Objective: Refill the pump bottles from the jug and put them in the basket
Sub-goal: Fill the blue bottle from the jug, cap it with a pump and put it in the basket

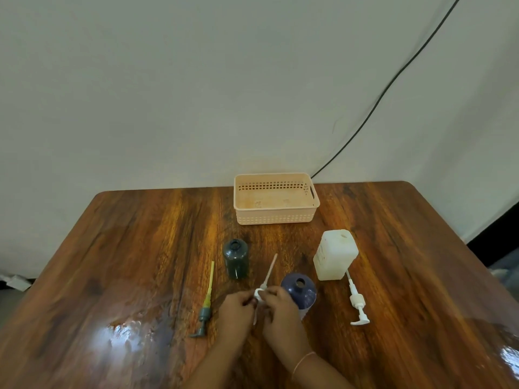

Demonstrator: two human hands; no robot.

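Observation:
My left hand (234, 308) and my right hand (276, 304) together grip a white pump head (259, 293), whose pale dip tube (271, 267) points up and away. Just right of my right hand stands an uncapped dark blue bottle (299, 289). Farther back on the left stands an uncapped dark green bottle (236, 258). A grey pump with a yellow tube (206, 303) lies left of my hands. The white square jug (334, 255) stands to the right, with an open hole on top. Another white pump (357, 304) lies in front of it. The peach basket (276, 198) sits empty at the back.
The wooden table (140, 262) has a wet, glossy patch at the front left (123, 332). A black cable (393, 80) runs down the wall behind the basket. The table's right edge drops off beside a dark area.

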